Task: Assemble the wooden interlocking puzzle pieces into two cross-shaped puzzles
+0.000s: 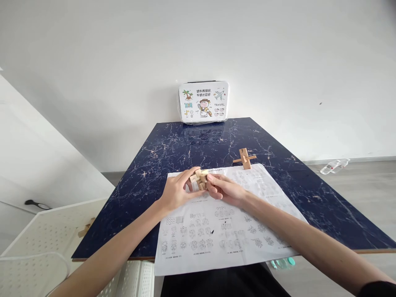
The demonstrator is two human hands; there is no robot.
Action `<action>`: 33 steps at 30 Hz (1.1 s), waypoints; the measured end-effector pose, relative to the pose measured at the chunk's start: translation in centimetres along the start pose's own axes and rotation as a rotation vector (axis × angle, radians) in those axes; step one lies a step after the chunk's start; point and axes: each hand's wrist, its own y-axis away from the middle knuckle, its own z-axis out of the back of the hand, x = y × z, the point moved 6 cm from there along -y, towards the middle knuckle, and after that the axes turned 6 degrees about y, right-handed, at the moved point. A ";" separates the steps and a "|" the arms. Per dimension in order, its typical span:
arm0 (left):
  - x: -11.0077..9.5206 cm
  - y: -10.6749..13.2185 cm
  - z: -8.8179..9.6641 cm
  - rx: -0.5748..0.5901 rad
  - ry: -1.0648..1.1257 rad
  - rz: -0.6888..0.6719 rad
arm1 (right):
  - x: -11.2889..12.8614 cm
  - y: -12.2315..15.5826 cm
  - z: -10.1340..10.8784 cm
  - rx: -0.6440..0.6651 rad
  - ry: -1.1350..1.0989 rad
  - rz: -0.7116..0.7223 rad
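Between my two hands is a light wooden interlocking puzzle [201, 178], a cluster of crossed blocks. My left hand [177, 187] grips it from the left, with fingers around its back and the thumb beneath. From the right, my right hand [227, 187] pinches its side with thumb and fingers. Parts of the puzzle are hidden by the fingers. Below the hands lies a large printed instruction sheet [201, 260] with rows of line diagrams. A second wooden puzzle [244, 159], cross-shaped and marked with a dark numeral, stands at the sheet's back edge.
The dark blue marbled table [139, 181] carries a white cartoon-printed case [204, 103] against the wall. A white perforated basket [58, 227] with wooden pieces [86, 227] is at lower left. Plastic bottles [334, 166] lie on the floor to the right.
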 end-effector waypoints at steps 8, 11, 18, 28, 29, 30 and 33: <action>-0.5 0.1 0.0 -0.046 -0.038 -0.079 | -0.4 -0.1 0.0 0.025 0.145 -0.009; -0.5 0.0 0.1 -0.033 0.010 -0.035 | -0.5 -0.1 0.0 0.004 0.186 -0.004; 0.0 -0.5 0.6 -0.046 0.224 0.101 | 0.8 0.5 -0.4 -0.107 0.414 0.055; -0.2 -0.7 0.1 0.064 0.350 0.090 | 2.7 1.1 0.4 -0.338 0.971 0.246; -0.3 -0.7 0.1 0.073 0.340 0.083 | 2.6 1.1 0.5 -0.335 0.961 0.227; -0.3 -0.7 0.1 0.084 0.330 0.074 | 2.4 1.0 0.5 -0.328 0.933 0.201; -0.4 -0.7 0.1 0.108 0.315 0.041 | 1.8 0.9 0.5 -0.267 0.774 0.124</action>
